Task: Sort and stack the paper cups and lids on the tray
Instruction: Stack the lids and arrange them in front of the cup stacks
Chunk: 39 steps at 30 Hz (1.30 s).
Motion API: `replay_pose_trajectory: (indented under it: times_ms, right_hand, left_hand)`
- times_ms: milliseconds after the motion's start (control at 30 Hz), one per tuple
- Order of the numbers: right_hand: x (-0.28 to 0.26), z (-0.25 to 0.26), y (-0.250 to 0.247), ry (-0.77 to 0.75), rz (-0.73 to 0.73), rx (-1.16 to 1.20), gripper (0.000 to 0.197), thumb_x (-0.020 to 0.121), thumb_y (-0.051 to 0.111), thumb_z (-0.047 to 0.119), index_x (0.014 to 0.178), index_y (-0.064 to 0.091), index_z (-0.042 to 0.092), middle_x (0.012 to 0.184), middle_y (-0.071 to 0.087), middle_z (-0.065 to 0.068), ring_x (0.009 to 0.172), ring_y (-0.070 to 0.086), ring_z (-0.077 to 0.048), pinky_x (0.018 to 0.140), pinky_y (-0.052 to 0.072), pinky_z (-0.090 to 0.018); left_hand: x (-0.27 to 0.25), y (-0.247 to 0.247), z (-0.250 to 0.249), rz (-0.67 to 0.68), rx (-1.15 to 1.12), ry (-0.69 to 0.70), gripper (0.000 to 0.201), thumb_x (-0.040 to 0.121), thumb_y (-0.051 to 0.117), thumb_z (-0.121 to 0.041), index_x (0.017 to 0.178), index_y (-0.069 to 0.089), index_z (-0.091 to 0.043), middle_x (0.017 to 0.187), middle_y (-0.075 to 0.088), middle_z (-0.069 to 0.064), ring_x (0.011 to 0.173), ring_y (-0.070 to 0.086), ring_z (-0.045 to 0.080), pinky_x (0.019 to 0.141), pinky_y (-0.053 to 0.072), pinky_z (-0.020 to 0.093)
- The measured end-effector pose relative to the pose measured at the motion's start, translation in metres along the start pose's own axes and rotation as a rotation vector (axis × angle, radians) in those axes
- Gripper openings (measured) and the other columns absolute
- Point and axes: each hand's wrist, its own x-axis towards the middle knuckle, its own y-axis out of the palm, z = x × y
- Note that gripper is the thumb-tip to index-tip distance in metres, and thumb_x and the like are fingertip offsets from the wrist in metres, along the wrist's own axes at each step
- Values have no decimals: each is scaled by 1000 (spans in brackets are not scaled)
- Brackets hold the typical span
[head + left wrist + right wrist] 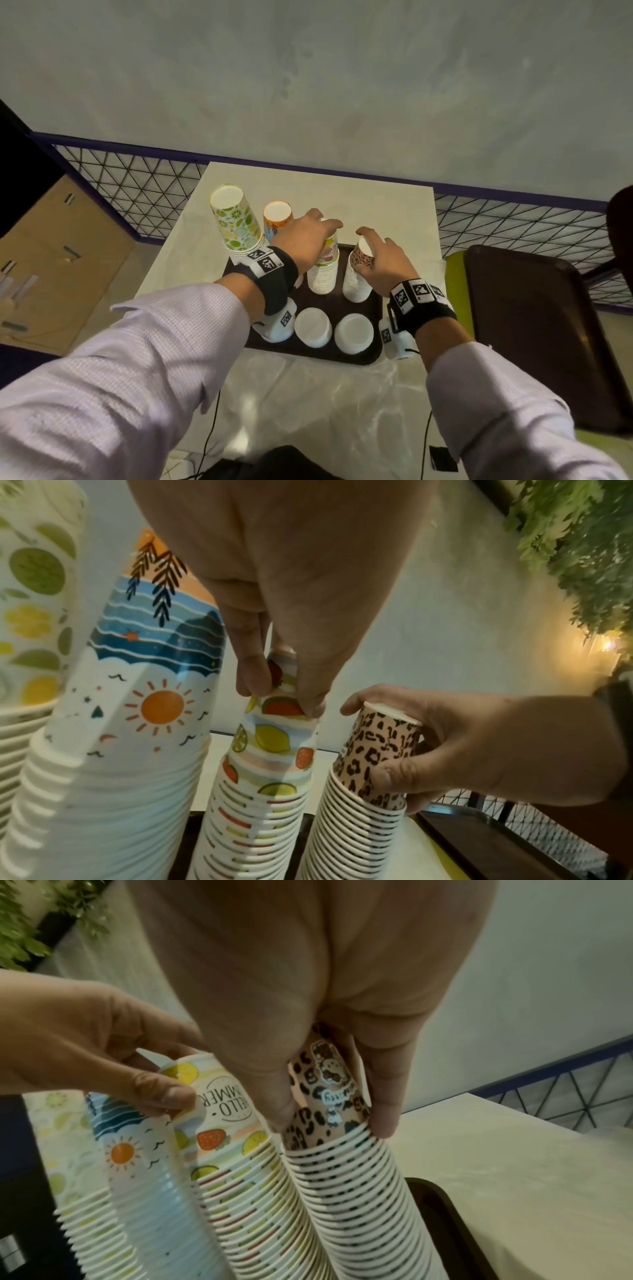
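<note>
Several stacks of upturned paper cups stand on a dark brown tray (pixel 368 356). My left hand (pixel 308 236) grips the top cup of the fruit-print stack (pixel 323 274) (pixel 270 750) (pixel 226 1123). Beside it, my right hand (pixel 380 257) grips the top cup of the leopard-print stack (pixel 358 281) (pixel 380 753) (pixel 325 1096). A lime-print stack (pixel 234 222) and a sun-and-sea stack (pixel 275 219) (pixel 147 683) stand at the tray's far left. Two white stacks (pixel 313 327) (pixel 354 332), lids or cup bottoms, I cannot tell which, sit along the tray's near edge.
The tray lies on a white table (pixel 376 205) backed by a blue wire-mesh fence (pixel 137 185). A second dark tray (pixel 534 325) rests on a green surface to the right. A cardboard box (pixel 61 260) sits on the floor at left.
</note>
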Motion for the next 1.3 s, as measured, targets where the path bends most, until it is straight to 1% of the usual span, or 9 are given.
replay_pose_trajectory:
  times_ms: [100,233,633,800,900,1000,1100,1200,1300]
  right_hand:
    - [0,2,3,-8,-24,-1,60,92,60,33,145,33,40,111,55,-13,105,56,-33,89,45,-39]
    - [0,4,5,11,-23,-5,59,93,58,34,144,31,43,112,54,-11,99,59,-32,86,47,-37]
    - [2,3,11,23,-53,-16,62,94,58,33,147,27,44,119,54,-15,101,63,-34,87,53,-40]
    - [0,2,10,-1,-55,-47,70,94,58,38,151,18,48,130,53,-17,110,60,-36,89,51,-41]
    - [-3,5,5,14,-14,-45,79,93,60,38,152,10,53,140,47,-19,117,58,-38,93,50,-42]
    - [-10,11,-3,14,0,9,92,88,66,38,151,1,57,143,40,-19,119,58,-41,96,51,-44]
    - [-22,13,-12,11,-101,88,99,83,69,40,152,-1,55,146,37,-18,128,50,-41,106,45,-53]
    - [-44,6,-17,29,-290,198,85,83,67,31,154,20,34,144,39,-12,129,46,-31,109,39,-45]
    - [-73,-6,-6,112,-484,270,62,83,65,21,140,40,20,135,42,-5,121,48,-23,107,44,-44]
  left_hand:
    - [2,1,1,13,0,1,57,100,64,-20,152,45,-34,144,52,11,124,60,36,101,54,47]
    - [3,2,2,4,27,12,58,100,63,-19,153,45,-34,141,54,12,124,59,35,101,55,46]
    - [0,3,5,17,-19,7,60,101,65,-20,155,43,-34,146,51,12,128,56,35,103,52,45]
    - [-10,1,5,15,-25,20,68,103,61,-24,161,28,-39,162,37,15,140,49,38,107,49,45]
    - [-20,-7,5,-21,-43,26,71,102,62,-30,161,25,-43,162,35,12,136,53,36,103,51,46]
    - [-39,-17,6,-192,-114,16,56,103,57,-39,154,37,-38,148,48,5,115,64,27,88,59,44]
    - [-66,-22,9,-372,-240,-34,36,104,52,-44,137,51,-30,123,59,-2,93,62,13,74,55,31]
    - [-99,-5,20,-372,-332,-100,19,102,55,-41,116,58,-29,91,62,-9,74,56,8,61,41,23]
    - [-125,33,33,-295,-310,-38,12,99,62,-36,101,66,-25,83,64,-8,71,60,17,61,44,28]
